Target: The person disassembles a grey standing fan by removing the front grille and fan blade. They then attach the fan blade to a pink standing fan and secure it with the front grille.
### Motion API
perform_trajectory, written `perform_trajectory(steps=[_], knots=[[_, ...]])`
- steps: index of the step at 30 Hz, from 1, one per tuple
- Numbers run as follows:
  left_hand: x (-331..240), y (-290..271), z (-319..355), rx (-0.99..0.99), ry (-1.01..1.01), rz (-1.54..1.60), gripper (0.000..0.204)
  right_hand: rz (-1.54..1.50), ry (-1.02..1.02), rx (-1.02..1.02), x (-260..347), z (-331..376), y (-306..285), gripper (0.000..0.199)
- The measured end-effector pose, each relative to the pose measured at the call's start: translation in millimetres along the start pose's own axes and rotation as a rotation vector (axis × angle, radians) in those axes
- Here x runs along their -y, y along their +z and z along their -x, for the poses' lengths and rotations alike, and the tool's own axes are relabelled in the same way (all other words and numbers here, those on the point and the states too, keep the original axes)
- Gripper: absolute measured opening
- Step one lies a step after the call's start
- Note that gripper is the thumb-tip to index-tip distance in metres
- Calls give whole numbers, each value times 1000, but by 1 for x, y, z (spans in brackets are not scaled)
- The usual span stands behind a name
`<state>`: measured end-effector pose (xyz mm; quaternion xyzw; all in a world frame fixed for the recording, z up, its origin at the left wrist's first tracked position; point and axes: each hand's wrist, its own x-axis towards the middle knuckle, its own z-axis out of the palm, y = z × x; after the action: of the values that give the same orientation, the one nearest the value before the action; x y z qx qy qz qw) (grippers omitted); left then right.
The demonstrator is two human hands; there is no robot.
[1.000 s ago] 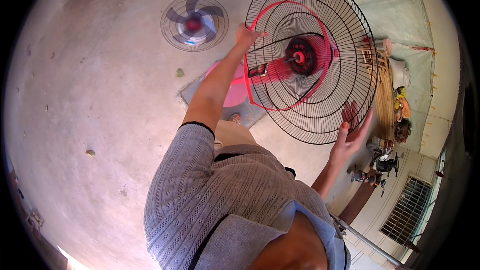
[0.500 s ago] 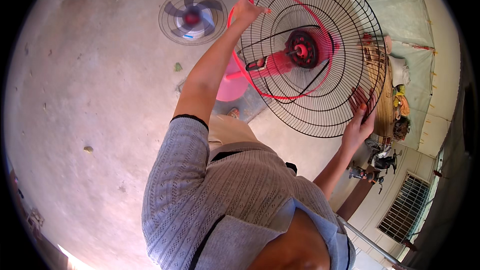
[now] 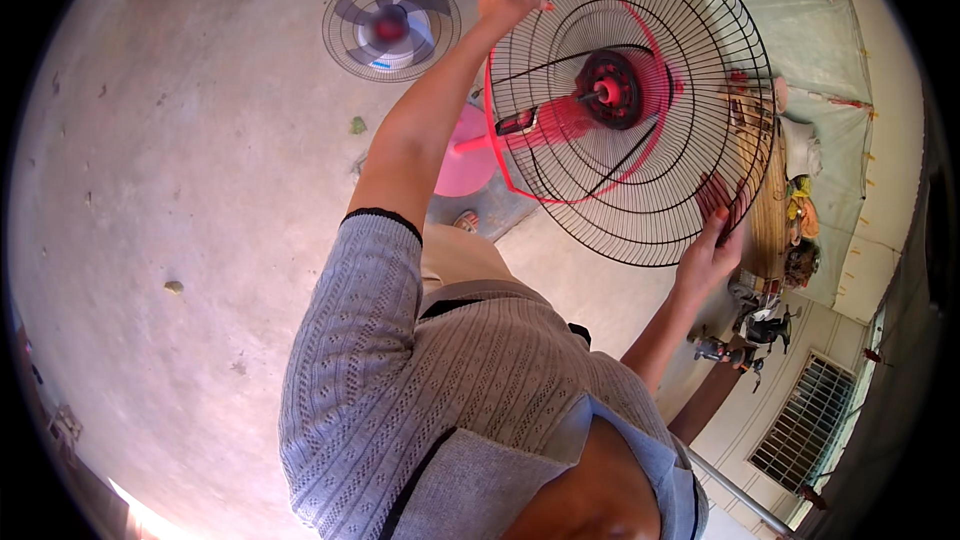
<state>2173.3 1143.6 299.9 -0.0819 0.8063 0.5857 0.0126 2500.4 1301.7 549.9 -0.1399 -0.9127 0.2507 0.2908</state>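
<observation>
A large black wire fan guard (image 3: 640, 190) stands in front of a pink fan with a dark motor hub (image 3: 612, 88) and a pink rim ring (image 3: 520, 185). My left hand (image 3: 503, 2) grips the guard's upper left rim, arm stretched out. The lower right rim is held by my right hand (image 3: 708, 252). The fan's round pink base (image 3: 462, 168) rests on a grey mat (image 3: 500, 212) on the concrete floor. My grey knitted sleeve and shoulder fill the lower middle of the view.
A second fan head with grey blades in a wire guard (image 3: 390, 25) lies on the floor at the upper left. A pale tarp (image 3: 800, 20), a wooden board with clutter (image 3: 770, 200), parked motorbikes (image 3: 755, 330) and a barred gate (image 3: 805, 425) line the right side.
The guard has swung upward and to the right over the fan. My left hand rose with its rim, and my right hand shifted right along the lower rim.
</observation>
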Motion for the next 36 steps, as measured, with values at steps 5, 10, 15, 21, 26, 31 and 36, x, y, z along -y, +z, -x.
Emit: perform_trajectory(steps=[5, 10, 15, 21, 26, 31, 36], knots=[[-11, -2, 6, 13, 4, -20, 85, -85, -26, -30, -15, 5, 3, 41], [-8, -1, -8, -39, 69, -37, 91, -154, 6, -9, -10, 3, 4, 40], [-19, 2, -8, 46, 41, -41, 89, -212, 8, -21, -12, 14, 10, 40], [-16, 15, -18, 80, 87, -12, 93, -215, -58, 46, 6, 14, 9, 59], [-11, 30, -18, 56, 120, 41, 99, -276, -116, 75, 32, -2, 8, 69], [-10, 30, -18, 15, 80, 54, 97, -150, -95, 104, 53, -23, 15, 62], [-21, 16, -10, 29, 12, 20, 93, -110, -25, 167, 32, -32, 4, 45]])
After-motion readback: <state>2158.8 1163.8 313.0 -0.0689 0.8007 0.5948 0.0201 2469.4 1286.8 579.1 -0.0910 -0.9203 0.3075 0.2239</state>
